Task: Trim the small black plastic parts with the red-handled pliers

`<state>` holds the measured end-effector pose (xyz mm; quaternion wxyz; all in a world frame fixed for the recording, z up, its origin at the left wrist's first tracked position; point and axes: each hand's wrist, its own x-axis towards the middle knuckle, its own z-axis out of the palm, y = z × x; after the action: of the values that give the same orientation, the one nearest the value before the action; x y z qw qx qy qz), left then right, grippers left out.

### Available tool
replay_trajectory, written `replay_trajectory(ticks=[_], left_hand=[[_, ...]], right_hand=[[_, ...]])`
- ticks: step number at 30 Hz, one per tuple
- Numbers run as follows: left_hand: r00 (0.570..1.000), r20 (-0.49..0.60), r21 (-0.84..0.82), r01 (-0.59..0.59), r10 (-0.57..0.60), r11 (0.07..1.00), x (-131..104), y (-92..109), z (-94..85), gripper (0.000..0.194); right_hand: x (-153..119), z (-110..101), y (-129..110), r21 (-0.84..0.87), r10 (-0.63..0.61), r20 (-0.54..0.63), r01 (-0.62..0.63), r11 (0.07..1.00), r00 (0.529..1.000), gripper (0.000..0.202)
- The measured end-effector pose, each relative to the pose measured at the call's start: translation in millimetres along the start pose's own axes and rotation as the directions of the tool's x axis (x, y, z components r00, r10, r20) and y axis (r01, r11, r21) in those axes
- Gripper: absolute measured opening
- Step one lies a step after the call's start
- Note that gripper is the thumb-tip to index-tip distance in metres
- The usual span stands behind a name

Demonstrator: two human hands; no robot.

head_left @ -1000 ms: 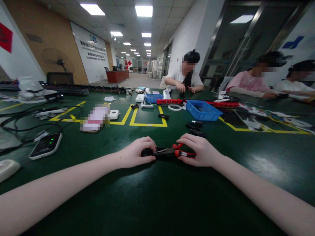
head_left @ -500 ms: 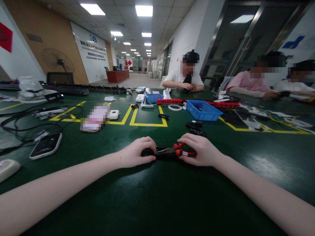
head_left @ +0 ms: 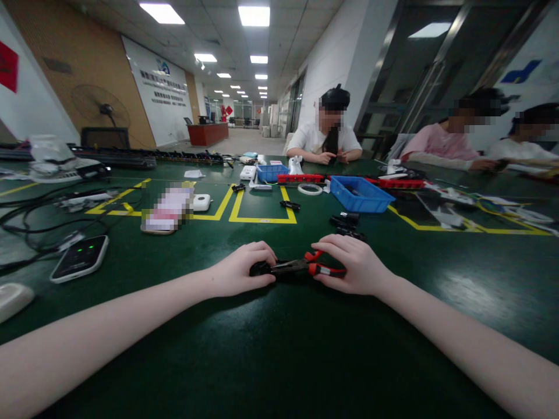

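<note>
My right hand is closed around the red-and-black handles of needle-nose pliers. The handles stand apart, and the jaws point left. My left hand grips a small black part between thumb and fingers. The plier tips reach this part; whether the jaws bite on it cannot be made out. Both hands are low over the green table. Just beyond my right hand lie several black pieces.
A blue bin holds dark parts, with a white ring left of it. A phone, a white case and a dark-screened device lie left, near black cables. A co-worker sits opposite; others sit at right.
The pliers and my right hand have shifted slightly left, toward the black part. My left hand stays nearly in place. Across the table, the co-worker's hands have moved a little apart.
</note>
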<state>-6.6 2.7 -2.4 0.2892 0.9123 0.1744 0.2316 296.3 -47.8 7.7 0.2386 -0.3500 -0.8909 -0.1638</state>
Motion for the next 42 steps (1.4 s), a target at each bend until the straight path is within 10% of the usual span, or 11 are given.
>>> replay_trajectory(ticks=[42], left_hand=[[1.0, 0.014, 0.004, 0.016, -0.016, 1.0, 0.0, 1.8, -0.7, 0.009]], right_hand=[[0.3, 2.2, -2.3, 0.046, -0.041, -0.023, 0.042, 0.998, 0.999, 0.041]])
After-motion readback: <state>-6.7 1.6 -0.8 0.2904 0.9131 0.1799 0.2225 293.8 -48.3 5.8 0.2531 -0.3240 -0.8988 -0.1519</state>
